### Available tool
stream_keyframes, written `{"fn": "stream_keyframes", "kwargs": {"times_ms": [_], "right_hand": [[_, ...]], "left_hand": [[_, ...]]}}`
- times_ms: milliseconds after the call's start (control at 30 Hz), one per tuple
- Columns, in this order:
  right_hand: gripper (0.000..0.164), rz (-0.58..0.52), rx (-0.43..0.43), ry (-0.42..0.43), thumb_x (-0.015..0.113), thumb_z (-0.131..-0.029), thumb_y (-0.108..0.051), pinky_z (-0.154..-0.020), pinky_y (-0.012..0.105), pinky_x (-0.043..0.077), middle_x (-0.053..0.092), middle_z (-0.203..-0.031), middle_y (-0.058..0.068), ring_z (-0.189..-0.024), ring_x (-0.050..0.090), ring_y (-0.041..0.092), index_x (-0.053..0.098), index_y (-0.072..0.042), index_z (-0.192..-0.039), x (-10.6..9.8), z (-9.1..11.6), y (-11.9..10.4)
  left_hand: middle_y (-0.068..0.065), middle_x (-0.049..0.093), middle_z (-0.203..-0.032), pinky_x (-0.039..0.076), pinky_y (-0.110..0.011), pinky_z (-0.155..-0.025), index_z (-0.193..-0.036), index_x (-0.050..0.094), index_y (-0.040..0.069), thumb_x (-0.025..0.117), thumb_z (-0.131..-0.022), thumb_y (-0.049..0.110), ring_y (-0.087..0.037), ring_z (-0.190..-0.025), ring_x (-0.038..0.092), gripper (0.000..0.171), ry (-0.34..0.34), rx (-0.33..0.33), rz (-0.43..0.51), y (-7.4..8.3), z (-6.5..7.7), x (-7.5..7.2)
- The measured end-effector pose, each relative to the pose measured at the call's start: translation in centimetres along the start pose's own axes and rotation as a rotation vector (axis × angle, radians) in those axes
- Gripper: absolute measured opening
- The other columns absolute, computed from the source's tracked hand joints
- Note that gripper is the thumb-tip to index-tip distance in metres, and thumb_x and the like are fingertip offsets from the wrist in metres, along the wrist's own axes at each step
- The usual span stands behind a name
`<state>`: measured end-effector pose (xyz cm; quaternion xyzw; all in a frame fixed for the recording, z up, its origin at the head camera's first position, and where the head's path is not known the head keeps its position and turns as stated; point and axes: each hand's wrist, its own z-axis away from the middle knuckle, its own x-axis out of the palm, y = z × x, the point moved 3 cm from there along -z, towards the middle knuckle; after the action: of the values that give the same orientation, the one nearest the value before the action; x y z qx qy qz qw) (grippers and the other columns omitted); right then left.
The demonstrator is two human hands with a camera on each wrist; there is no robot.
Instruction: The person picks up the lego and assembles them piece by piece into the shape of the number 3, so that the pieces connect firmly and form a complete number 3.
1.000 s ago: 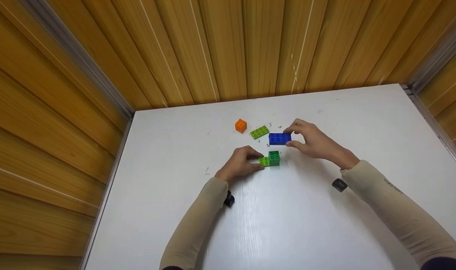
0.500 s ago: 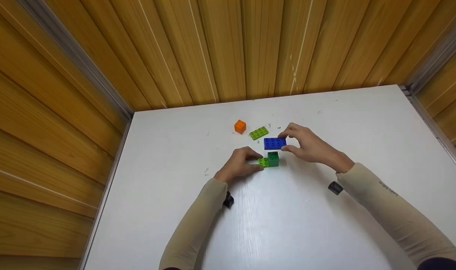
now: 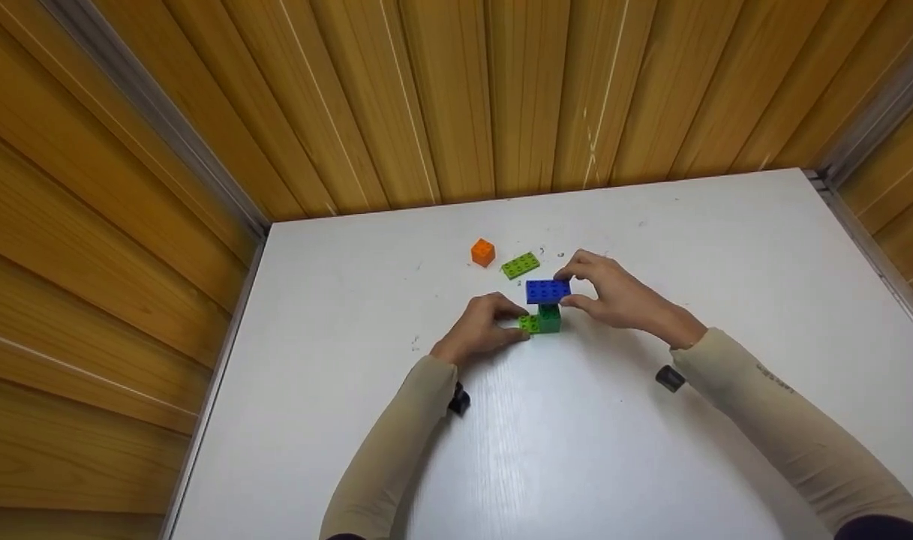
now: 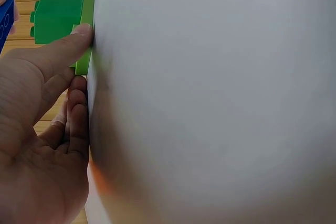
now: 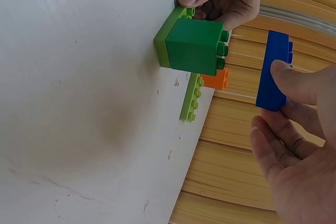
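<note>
- At the green block's [image 3: 549,322] nine o'clock, my left grip [image 3: 480,326] pinches the lime plate [image 3: 529,324] beneath it on the desk [image 3: 614,465]
- At its two o'clock, my right grip [image 3: 617,295] pinches the blue brick [image 3: 548,291], which I see above the block, apart

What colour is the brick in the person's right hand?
The brick in the right hand is blue, seen best in the right wrist view.
</note>
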<state>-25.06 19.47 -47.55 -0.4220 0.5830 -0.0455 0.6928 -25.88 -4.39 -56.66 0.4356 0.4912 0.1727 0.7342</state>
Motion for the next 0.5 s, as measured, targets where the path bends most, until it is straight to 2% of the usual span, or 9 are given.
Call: {"fn": "stream_keyframes", "kwargs": {"times_ms": [267, 500], "right_hand": [[0.036, 0.003, -0.039, 0.012, 0.079, -0.098, -0.013, -0.107, 0.058, 0.052, 0.065, -0.122, 0.013, -0.120, 0.063, 0.034, 0.071, -0.002, -0.131, 0.25, 0.14, -0.13], [0.036, -0.007, -0.014, -0.017, 0.079, -0.099, -0.015, -0.107, 0.053, 0.054, 0.064, -0.122, 0.010, -0.118, 0.063, 0.029, 0.071, -0.003, -0.132, 0.70, -0.07, -0.14]], "left_hand": [[0.004, 0.071, -0.111, 0.055, -0.029, -0.101, -0.122, 0.082, 0.016, 0.088, -0.091, 0.023, -0.009, -0.104, 0.065, 0.032, 0.009, 0.048, -0.047, 0.28, -0.12, -0.03], [0.004, 0.071, -0.113, 0.055, -0.030, -0.103, -0.125, 0.081, 0.015, 0.088, -0.091, 0.023, -0.009, -0.106, 0.065, 0.035, 0.010, 0.020, -0.022, 0.26, -0.03, -0.12]]}}
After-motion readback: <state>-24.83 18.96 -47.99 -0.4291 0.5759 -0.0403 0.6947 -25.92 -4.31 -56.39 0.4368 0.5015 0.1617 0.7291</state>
